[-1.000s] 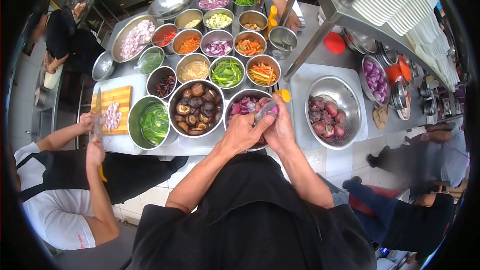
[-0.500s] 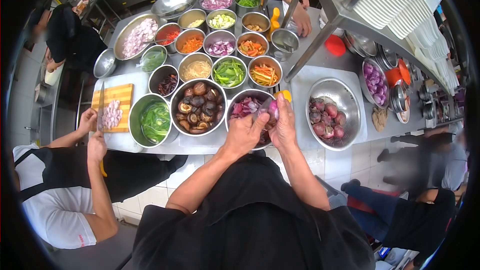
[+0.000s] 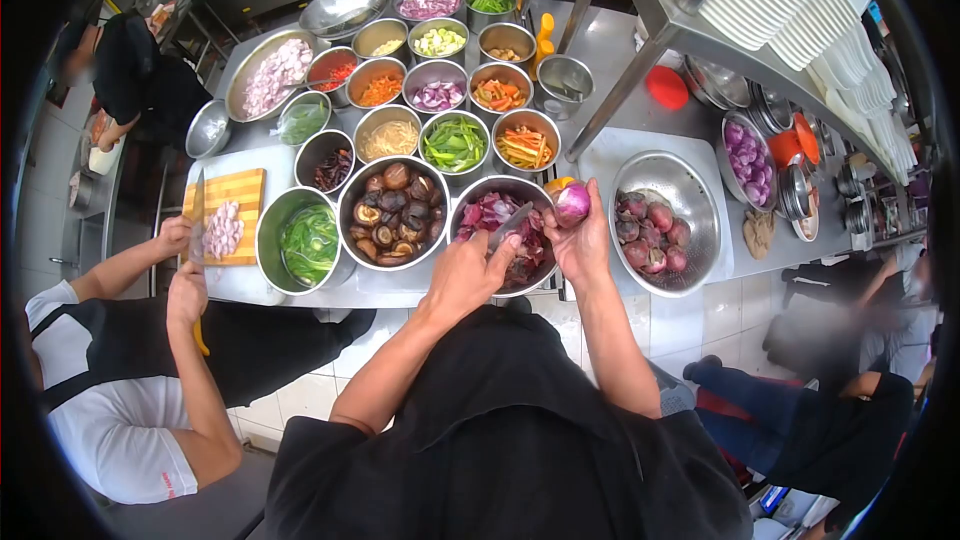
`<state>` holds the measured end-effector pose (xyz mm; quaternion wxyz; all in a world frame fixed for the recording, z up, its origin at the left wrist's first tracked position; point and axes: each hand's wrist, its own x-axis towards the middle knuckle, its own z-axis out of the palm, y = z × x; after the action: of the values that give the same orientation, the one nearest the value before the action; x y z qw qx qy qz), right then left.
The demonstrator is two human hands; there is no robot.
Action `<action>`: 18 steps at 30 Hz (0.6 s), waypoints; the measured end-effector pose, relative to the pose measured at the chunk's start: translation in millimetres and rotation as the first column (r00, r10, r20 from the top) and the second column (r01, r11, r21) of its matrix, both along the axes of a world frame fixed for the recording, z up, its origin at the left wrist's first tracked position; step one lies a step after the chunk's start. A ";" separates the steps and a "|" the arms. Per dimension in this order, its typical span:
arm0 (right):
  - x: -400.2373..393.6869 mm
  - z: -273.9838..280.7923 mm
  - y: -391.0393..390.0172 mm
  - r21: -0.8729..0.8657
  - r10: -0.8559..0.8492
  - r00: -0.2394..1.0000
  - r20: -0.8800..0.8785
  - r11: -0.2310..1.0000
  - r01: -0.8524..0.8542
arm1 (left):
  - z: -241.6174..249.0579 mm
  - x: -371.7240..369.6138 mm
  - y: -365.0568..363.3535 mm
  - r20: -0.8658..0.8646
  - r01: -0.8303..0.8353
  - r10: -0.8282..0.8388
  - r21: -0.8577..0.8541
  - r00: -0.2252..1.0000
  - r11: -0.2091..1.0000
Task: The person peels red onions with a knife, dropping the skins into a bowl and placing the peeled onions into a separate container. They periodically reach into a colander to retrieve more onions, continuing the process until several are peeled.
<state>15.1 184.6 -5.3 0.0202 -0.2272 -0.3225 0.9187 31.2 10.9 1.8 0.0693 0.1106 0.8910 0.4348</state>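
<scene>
The person's left hand [image 3: 465,275] is curled round a small knife [image 3: 513,224], with the thumb up near the blade. The blade points to about one o'clock, over a pot [image 3: 500,177] with onion skins [image 3: 488,210] in it. The right hand [image 3: 583,245] pinches a shiny purple onion [image 3: 571,206] between thumb and fingers. The onion is up at two o'clock from the middle of the pot, and the knife is just beside it (I can't see them touch). The left hand is at about seven o'clock on the pot, the right hand at three.

Past the right hand, at three o'clock from the pot, a silver strainer [image 3: 696,265] sits on a white board [image 3: 605,155] with more onions [image 3: 655,235] inside. At nine o'clock, right by the pot, is a big pot of mushrooms [image 3: 392,215]. Sliced green bits [image 3: 453,143] are in a bowl at eleven o'clock, and orange strips [image 3: 525,147] at about one. They all stand on the metal bench [image 3: 630,60].

Far off at nine o'clock, a co-worker [image 3: 130,420] holds a big knife [image 3: 198,215] by chopped bits [image 3: 223,230] on a wooden board [image 3: 240,182].
</scene>
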 end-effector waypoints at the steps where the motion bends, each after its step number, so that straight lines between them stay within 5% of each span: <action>1: 1.3 1.9 -0.1 -0.030 0.004 1.000 0.001 1.000 -0.004 | -2.7 -1.3 -1.2 0.001 -0.001 0.001 -0.001 1.000 1.000; 7: 3.9 10.7 0.3 -0.232 0.157 0.987 0.032 0.962 -0.145 | -12.6 -10.3 -8.6 -0.038 0.012 -0.017 -0.110 0.999 0.994; 12: 8.6 6.7 -5.2 -0.255 0.253 0.967 -0.014 0.935 -0.248 | 10.4 -8.8 0.6 0.184 0.071 -0.116 0.235 0.976 0.969; 18: 10.9 37.9 -27.5 -0.255 0.155 0.983 0.102 0.959 -0.125 | 14.7 -7.6 10.4 0.031 0.142 -0.153 0.232 0.988 0.962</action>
<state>26.0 157.1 32.7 -0.0928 -0.2598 -0.2214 0.9354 23.6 21.3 16.6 0.1100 0.1731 0.8222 0.5309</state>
